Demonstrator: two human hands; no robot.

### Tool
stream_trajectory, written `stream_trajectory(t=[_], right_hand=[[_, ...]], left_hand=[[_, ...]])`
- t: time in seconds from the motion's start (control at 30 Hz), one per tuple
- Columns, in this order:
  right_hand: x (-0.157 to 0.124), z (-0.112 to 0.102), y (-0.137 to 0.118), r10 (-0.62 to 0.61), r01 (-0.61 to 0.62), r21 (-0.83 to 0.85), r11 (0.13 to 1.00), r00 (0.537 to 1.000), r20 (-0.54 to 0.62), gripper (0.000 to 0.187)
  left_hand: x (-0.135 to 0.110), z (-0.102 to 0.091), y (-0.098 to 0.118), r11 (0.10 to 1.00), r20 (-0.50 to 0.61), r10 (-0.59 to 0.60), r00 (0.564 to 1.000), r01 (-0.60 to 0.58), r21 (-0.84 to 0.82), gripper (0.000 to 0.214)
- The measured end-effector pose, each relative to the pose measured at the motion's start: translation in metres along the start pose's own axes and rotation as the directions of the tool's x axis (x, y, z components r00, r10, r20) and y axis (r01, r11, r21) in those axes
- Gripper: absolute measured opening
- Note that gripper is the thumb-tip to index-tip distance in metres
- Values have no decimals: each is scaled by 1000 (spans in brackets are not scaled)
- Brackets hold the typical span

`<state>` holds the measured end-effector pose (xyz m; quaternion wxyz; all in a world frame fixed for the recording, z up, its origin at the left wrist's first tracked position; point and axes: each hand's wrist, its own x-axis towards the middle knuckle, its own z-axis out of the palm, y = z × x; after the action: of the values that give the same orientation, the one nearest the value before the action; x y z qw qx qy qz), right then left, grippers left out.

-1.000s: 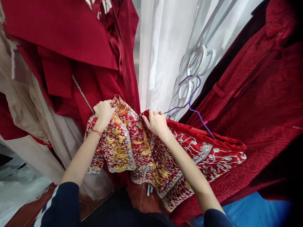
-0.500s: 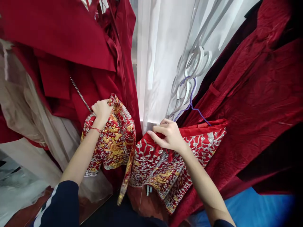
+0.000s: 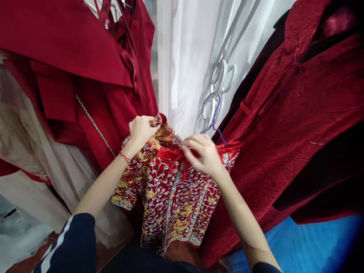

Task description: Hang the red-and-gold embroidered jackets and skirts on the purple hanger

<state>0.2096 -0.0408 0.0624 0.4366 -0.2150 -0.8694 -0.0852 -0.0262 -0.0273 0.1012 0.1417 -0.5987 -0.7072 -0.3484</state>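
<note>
My left hand (image 3: 142, 131) is closed on the collar of a red jacket (image 3: 129, 182) with gold and silver embroidery. A red embroidered skirt (image 3: 182, 204) with a plain red waistband hangs beside it from a purple wire hanger (image 3: 214, 123), overlapping part of the jacket. My right hand (image 3: 201, 153) is at the skirt's waistband, fingers curled and thumb close to them in a pinch at its upper edge. The exact spot between those fingertips is partly hidden. Red ties dangle below the waistband.
White rings (image 3: 220, 77) hang by a white curtain (image 3: 179, 57) behind. Dark red garments (image 3: 93, 41) hang at left, a long patterned red garment (image 3: 307, 125) at right. Pale tulle cloth (image 3: 76, 163) is at lower left, blue cloth (image 3: 301, 246) at lower right.
My left hand has moved right with the jacket, bringing it against the skirt. The skirt and hanger have shifted left, and the skirt now hangs straighter. My right hand stays at the waistband.
</note>
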Motion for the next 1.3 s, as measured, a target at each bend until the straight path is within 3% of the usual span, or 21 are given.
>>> stream_trajectory(t=[0.03,0.1,0.13,0.17,0.23,0.3,0.4,0.53,0.63,0.77,0.83,1.0,1.17,1.23,1.3], right_hand=[[-3,-7,11,74,-83,-68,994,990,-123,23],[-13,-21,39,268,-338,-155,928,898,-350,27],[-19,-28,56,380,-468,-163,869,840,-387,29],[-25,-33,73,499,-577,-164,800,792,-352,29],[-37,-43,105,716,-723,-181,667,689,-113,28],[-45,-52,129,787,-773,-151,616,599,146,26],[-43,-66,142,703,-764,-59,642,557,441,30],[-27,-78,132,570,-739,-38,673,486,662,46],[-17,-75,120,434,-725,71,685,485,759,51],[-8,-59,112,356,-666,244,705,630,690,52],[-4,-52,110,377,-658,255,709,658,652,54],[6,-38,105,513,-688,32,725,571,641,64],[17,-27,98,568,-732,-30,681,501,653,69],[22,-27,96,602,-721,-104,685,481,637,63],[24,-29,95,652,-681,-251,688,429,625,51]], left_hand=[[3,-4,6,999,0,15,1000,-15,-35,32],[7,-12,16,994,17,49,999,-47,-100,32],[9,-14,20,989,32,71,997,-66,-130,32],[9,-16,24,983,53,99,994,-89,-158,32],[10,-17,30,968,116,163,980,-137,-208,33],[10,-16,35,953,188,222,957,-172,-250,36],[13,-9,42,943,269,266,926,-192,-271,41],[21,3,54,955,320,260,911,-195,-222,41],[26,9,66,956,356,277,892,-221,-191,43],[30,17,89,940,388,341,856,-300,-164,45],[32,23,100,938,381,346,857,-310,-155,46],[34,40,113,935,327,352,877,-311,-173,46],[35,49,111,933,298,349,888,-302,-195,45],[35,47,109,932,294,354,888,-308,-193,45],[35,44,106,924,319,376,870,-328,-197,45]])
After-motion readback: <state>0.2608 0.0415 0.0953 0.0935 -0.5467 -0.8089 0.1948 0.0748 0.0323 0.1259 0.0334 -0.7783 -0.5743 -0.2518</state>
